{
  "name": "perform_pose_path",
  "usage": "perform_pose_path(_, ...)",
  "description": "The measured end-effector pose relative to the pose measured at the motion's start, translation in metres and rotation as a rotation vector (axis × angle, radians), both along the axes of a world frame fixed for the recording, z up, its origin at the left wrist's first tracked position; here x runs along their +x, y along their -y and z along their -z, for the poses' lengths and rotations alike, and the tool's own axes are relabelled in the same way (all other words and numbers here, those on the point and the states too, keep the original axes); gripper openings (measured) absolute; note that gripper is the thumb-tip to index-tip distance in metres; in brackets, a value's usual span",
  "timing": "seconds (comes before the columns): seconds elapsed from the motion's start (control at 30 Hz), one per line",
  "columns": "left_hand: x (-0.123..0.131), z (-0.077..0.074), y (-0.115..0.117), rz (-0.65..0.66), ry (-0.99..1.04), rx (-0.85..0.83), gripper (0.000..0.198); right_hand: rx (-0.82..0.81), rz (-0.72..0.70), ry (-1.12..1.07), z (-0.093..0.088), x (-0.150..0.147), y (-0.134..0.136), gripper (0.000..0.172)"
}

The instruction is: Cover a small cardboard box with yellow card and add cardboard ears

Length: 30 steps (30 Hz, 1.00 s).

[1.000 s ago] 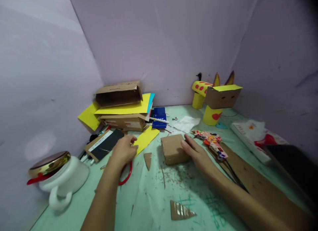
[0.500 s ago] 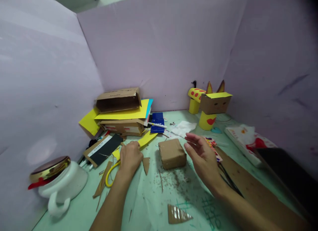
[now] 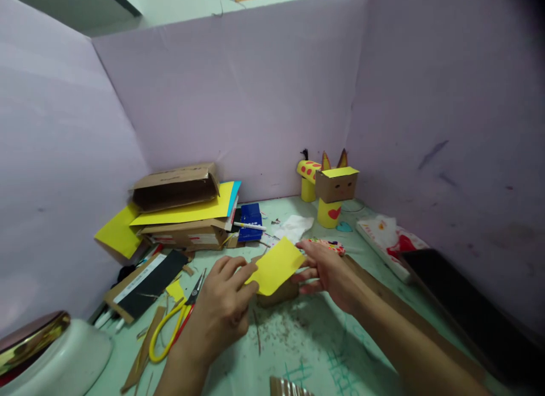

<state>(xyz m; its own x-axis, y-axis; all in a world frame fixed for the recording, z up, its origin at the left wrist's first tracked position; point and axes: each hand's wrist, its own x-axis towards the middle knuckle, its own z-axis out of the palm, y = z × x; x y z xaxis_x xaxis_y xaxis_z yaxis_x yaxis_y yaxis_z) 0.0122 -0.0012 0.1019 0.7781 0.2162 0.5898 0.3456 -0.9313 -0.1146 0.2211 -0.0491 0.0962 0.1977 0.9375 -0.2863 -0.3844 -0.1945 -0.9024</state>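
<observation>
A small yellow paper rectangle (image 3: 279, 265) is tilted over the small cardboard box (image 3: 279, 295), hiding most of its top. My left hand (image 3: 227, 299) pinches the paper's left edge between thumb and fingers. At the opposite edge is my right hand (image 3: 326, 271), its fingers apart and slightly curled, close to the paper's right corner and the box's side. Whether it touches either is hard to tell. Scissors with yellow handles (image 3: 157, 339) lie beside my left wrist, blades pointing away. A yellow paper scrap (image 3: 175, 291) rests near their blades.
Cardboard boxes (image 3: 183, 234) and yellow sheets (image 3: 191, 211) are stacked at the back left. A cardboard animal figure (image 3: 336, 186) stands at the back right. A white pot (image 3: 80, 356) is at the front left, a dark flat panel (image 3: 460, 305) at the right. Cardboard crumbs (image 3: 285, 328) litter the front.
My left hand has left the yellow paper strip and scissors area and brought a yellow rectangle over the box. My right hand has come in closer to the box. The view has shifted.
</observation>
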Motion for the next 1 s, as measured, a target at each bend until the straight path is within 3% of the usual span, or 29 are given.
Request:
perform_pose_path(0.1,-0.002,-0.002,0.0,-0.024,-0.052,-0.094,0.028,-0.03,0.111,0.211,0.009,0.0,-0.006,0.019)
perform_pose_path(0.27,-0.014,-0.005,-0.004,-0.083,0.066,-0.305,0.017,-0.049,0.186,0.219,0.016,-0.001,-0.011,0.011)
perform_pose_path(0.37,-0.016,-0.005,-0.01,-0.343,0.358,-0.654,0.042,-0.052,0.215,0.196,0.016,-0.001,-0.01,0.01)
perform_pose_path(0.47,-0.009,0.002,-0.018,-0.656,0.706,-1.134,0.066,-0.051,0.22,0.198,0.019,0.0,-0.009,0.012)
perform_pose_path(0.53,0.0,0.009,-0.022,-0.708,0.86,-1.433,0.067,-0.05,0.207,0.199,0.021,0.001,-0.009,0.012)
perform_pose_path(0.6,0.006,0.015,-0.024,-0.664,0.941,-1.604,0.049,-0.053,0.187,0.196,0.024,0.001,-0.01,0.013)
perform_pose_path(0.73,0.009,0.016,-0.022,-0.62,1.039,-1.653,0.011,-0.056,0.162,0.192,0.023,0.001,-0.011,0.017)
perform_pose_path(1.0,0.006,0.016,-0.024,-0.632,1.082,-1.639,0.0,-0.085,0.148,0.205,0.023,-0.004,-0.012,0.017)
